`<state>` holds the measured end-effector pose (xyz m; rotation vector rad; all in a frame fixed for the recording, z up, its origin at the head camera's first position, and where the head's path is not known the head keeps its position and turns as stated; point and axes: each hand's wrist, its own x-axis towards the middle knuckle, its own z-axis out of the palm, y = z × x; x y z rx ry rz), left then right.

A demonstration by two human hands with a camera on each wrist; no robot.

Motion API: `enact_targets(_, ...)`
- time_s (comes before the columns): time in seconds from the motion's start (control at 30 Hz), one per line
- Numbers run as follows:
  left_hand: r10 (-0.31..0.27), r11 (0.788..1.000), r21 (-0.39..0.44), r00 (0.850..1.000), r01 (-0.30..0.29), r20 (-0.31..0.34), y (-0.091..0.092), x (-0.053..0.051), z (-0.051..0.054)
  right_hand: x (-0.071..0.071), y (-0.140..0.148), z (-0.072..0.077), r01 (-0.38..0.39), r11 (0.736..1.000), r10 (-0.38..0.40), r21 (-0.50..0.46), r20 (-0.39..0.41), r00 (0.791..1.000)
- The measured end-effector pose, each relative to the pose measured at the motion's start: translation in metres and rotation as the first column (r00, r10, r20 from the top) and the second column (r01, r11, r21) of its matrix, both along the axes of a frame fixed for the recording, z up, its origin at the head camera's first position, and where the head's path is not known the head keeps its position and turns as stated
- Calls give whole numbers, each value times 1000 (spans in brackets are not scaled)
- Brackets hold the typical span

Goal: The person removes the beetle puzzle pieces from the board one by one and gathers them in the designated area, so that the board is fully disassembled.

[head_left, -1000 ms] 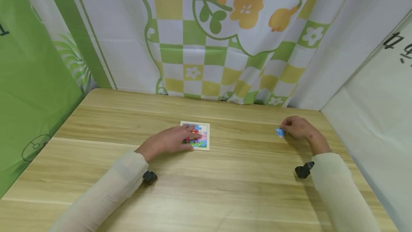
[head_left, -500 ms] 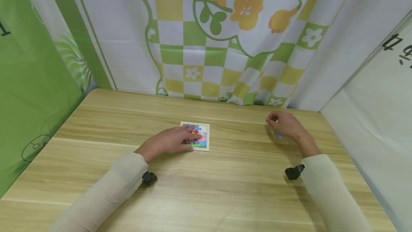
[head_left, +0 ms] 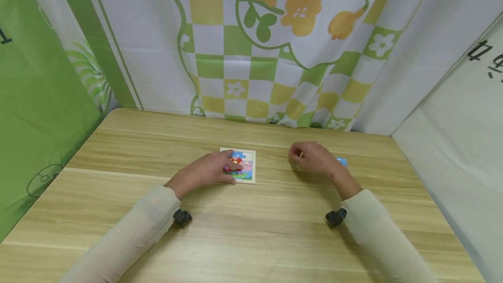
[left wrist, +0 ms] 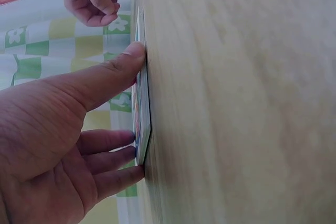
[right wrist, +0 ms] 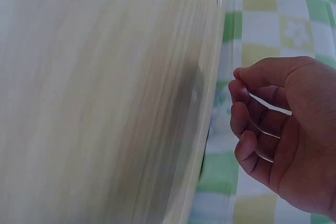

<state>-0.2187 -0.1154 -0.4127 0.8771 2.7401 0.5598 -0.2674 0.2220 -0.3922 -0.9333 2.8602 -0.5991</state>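
Note:
A square picture puzzle (head_left: 248,176) in a pale frame lies flat on the table, showing a pink cartoon pig and a red figure. My left hand (head_left: 208,169) rests on its left part, fingers spread over the picture; the left wrist view shows the thumb and fingertips touching the thin board (left wrist: 143,129). My right hand (head_left: 314,158) is raised over the table, right of the puzzle. In the right wrist view its thumb and index fingertips meet above curled fingers (right wrist: 247,148); whether something small is between them cannot be made out. A blue puzzle piece (head_left: 342,160) lies beyond its wrist, partly hidden.
The wooden table (head_left: 243,239) ends at a checked curtain (head_left: 263,69) behind. Green cloth (head_left: 35,121) hangs along the left side and a white sheet (head_left: 463,134) along the right. A small black camera sits on each wrist.
My right hand has left the blue piece and moved left toward the puzzle, fingertips still together. The blue piece stays in place. My left hand has shifted only slightly on the board.

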Motion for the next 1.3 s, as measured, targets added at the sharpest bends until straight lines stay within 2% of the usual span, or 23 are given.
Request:
enact_targets(0.27, 18, 999, -32, 1000, -19, -23, 2, -2, -1, 7, -34, 4, -40, 999, 40, 28, 14, 999)
enact_targets(0.67, -47, 995, -89, 986, 33, -163, 3, 3, 0, -2, -88, -2, -131, 991, 131, 35, 7, 991)
enact_targets(1.0, -84, 994, -87, 984, 71, -156, 3, 4, 1, -13, -108, -13, -135, 990, 133, 30, 49, 990)
enact_targets(1.3, -104, 991, -97, 981, 88, -163, 3, 4, 3, -11, -114, -13, -114, 990, 105, 81, 106, 989)
